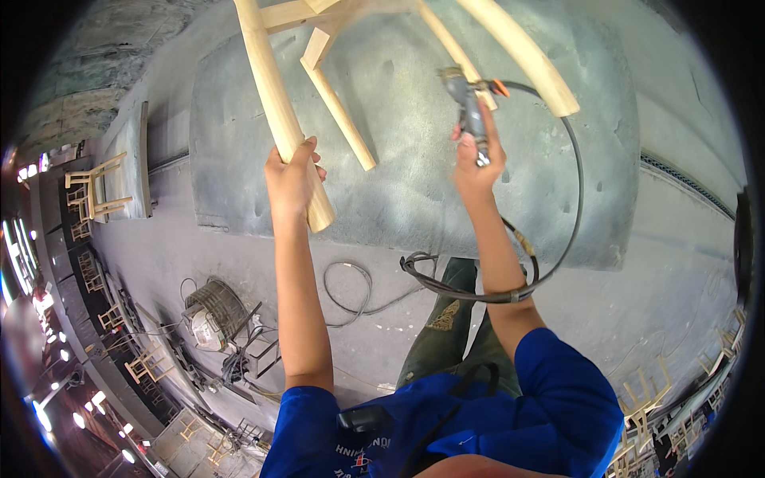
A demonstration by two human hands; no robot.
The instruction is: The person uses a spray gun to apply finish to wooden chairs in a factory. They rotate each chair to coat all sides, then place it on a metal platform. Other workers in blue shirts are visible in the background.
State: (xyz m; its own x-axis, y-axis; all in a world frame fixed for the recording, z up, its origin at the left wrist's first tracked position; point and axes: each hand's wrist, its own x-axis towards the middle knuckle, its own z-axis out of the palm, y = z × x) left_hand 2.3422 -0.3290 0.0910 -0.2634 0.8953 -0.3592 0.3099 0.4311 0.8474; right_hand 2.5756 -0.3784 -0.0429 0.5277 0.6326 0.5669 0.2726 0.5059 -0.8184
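Note:
A pale wooden chair frame [319,44] lies tipped on the grey table, with its legs reaching toward me. My left hand [293,179] is wrapped round the thick chair leg [275,88] at the left, close to its end. My right hand [480,159] grips a dark spray gun [470,111], slightly smeared by motion, beside the right-hand legs. A black hose [577,191] leads from the gun, loops down past my right forearm and hangs in coils over it. The chair's upper part runs out of view at the top.
The grey, stained table [398,203] spans the middle. On the floor to the left stand a round caged fan [215,311] and tangled cables [239,358]. A loose hose [366,299] curls across the floor. More wooden chairs stand at the far left [103,187] and lower right [645,398].

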